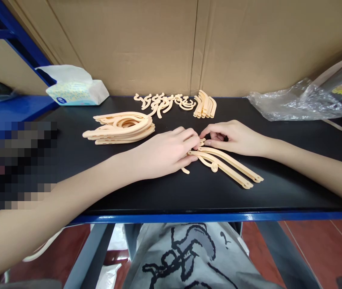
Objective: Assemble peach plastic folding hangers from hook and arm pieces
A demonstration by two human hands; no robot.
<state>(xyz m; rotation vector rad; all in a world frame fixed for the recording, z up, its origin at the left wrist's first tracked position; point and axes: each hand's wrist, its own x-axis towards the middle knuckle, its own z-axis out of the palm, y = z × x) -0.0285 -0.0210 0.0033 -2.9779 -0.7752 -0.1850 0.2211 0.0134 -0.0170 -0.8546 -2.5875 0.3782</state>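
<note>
My left hand (172, 152) is closed over the joined end of a peach plastic folding hanger, covering its middle. Two curved hanger arms (229, 166) stick out from under those fingers, side by side, toward the lower right. Between them and the hand shows a hook (214, 166) with a round end. My right hand (231, 137) meets the left fingertips, thumb and index finger pinched at a small peach hanger piece (202, 142) that is mostly hidden. Left of the hands lies a stack of folded hangers (119, 130).
Loose hooks (164, 102) and a bundle of curved arms (204, 105) lie at the back of the black tabletop (171, 196). A tissue pack (77, 90) stands back left. Clear plastic wrap (297, 102) sits back right, by a grey bag. A cardboard wall (122, 48) rises behind.
</note>
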